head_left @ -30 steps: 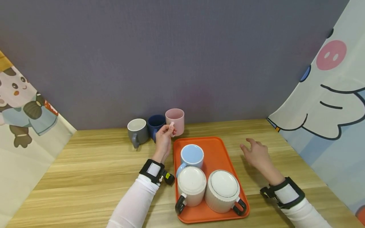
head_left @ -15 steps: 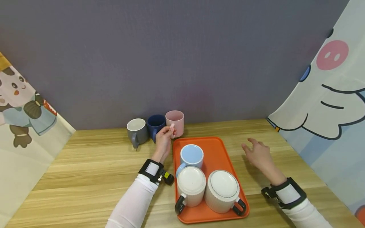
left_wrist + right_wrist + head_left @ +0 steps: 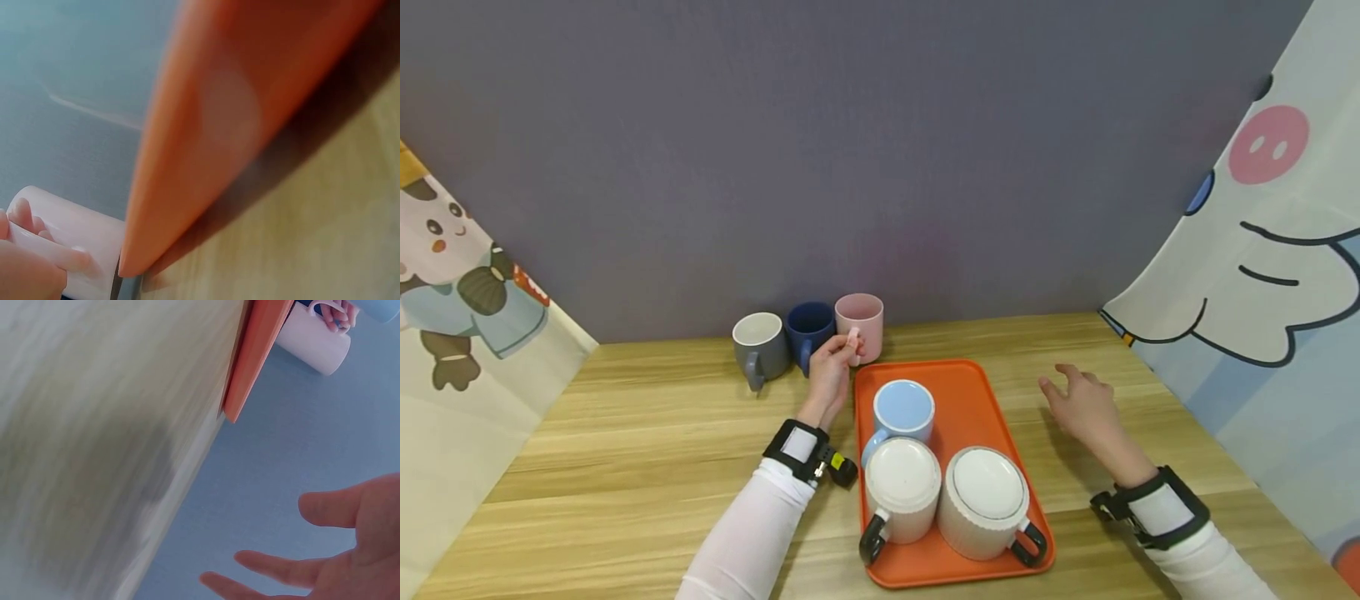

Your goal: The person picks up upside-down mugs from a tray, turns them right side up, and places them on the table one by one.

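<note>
A pink mug (image 3: 869,327) stands upright behind the tray's far left corner. My left hand (image 3: 829,375) pinches its handle between thumb and fingers; in the left wrist view the fingers reach through the handle of the pink mug (image 3: 81,228). Directly left of it are a navy mug (image 3: 809,323) and a grey mug (image 3: 763,346), both upright in a row. My right hand (image 3: 1086,410) hovers over the table right of the tray, fingers loosely spread and holding nothing; the right wrist view shows the right hand (image 3: 350,550) with fingers apart.
An orange tray (image 3: 962,392) lies on the wooden table (image 3: 662,467). Upside down on it rest a light blue mug (image 3: 904,408) and two ribbed off-white mugs with black handles, a left one (image 3: 904,483) and a right one (image 3: 987,500). A grey wall (image 3: 880,167) rises behind.
The pink mug has come down slightly beside the navy mug, with the left hand still pinching its handle. My right hand has shifted a little to the right.
</note>
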`<state>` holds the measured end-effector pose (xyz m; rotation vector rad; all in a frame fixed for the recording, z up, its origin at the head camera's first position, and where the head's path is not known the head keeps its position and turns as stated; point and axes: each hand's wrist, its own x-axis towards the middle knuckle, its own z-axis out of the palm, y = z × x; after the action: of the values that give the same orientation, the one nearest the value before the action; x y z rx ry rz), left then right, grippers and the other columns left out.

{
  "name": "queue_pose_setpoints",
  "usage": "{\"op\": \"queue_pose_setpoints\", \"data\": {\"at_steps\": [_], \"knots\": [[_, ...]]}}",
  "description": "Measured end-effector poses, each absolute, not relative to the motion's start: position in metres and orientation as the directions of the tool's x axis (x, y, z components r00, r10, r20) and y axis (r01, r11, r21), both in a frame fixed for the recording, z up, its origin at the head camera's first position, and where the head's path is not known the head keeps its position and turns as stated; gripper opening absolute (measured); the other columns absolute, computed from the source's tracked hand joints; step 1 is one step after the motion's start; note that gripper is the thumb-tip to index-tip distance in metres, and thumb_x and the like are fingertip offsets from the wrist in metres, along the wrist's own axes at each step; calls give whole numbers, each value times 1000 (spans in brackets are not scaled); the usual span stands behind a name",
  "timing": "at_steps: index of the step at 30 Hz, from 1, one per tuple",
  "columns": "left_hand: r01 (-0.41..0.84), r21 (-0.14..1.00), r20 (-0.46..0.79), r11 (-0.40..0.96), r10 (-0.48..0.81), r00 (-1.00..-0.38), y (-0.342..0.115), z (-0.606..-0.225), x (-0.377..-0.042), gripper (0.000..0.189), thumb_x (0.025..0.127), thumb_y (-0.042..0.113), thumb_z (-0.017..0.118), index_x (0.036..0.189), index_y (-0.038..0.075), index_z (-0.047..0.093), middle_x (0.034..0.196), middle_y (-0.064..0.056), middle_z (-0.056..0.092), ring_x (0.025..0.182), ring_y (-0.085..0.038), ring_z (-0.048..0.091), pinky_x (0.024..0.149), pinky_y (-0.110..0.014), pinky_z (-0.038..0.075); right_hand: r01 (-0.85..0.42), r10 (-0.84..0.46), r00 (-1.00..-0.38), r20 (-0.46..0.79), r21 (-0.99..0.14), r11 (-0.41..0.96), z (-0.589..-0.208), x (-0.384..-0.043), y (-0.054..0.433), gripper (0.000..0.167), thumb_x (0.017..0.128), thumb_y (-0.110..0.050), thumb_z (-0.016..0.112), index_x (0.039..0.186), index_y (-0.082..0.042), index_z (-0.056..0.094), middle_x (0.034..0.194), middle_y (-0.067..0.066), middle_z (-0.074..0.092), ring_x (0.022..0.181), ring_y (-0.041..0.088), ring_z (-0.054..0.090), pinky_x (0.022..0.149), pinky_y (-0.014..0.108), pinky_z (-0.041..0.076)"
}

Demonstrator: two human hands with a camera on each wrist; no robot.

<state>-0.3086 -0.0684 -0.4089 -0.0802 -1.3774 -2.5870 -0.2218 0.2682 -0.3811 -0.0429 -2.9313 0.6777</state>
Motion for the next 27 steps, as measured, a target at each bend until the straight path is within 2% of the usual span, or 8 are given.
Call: {"op": "queue_pose_setpoints", "data": {"at_steps": [7,14,27], "knots": [[193,815,126,-546,-157,-979,-69,-411,-311,27,91,-9,52,73,6,64,76,-3,66,66,-16,60,71,-22,47,23,75,-992,101,-442,897,-381,-222,272,61,100,-37,39,135,13,37,126,46,40,113,64,35,94,68,28],[176,842,129,-510,-127,-984,-72,-412,-309,22,92,-5,53,76,5,64,79,-2,67,69,-15,61,71,-23,48,5,66,-989,130,-421,907,-382,-221,277,58,100,-34,40,132,15,39,123,45,45,113,60,40,94,66,26],[108,903,77,-415,-91,-993,-76,-406,-305,6,90,-7,54,88,-10,60,75,-1,68,70,-13,64,71,-24,50,9,67,-989,132,-399,917,-383,-222,281,61,100,-37,40,130,16,41,120,45,47,109,61,42,91,67,31]]}}
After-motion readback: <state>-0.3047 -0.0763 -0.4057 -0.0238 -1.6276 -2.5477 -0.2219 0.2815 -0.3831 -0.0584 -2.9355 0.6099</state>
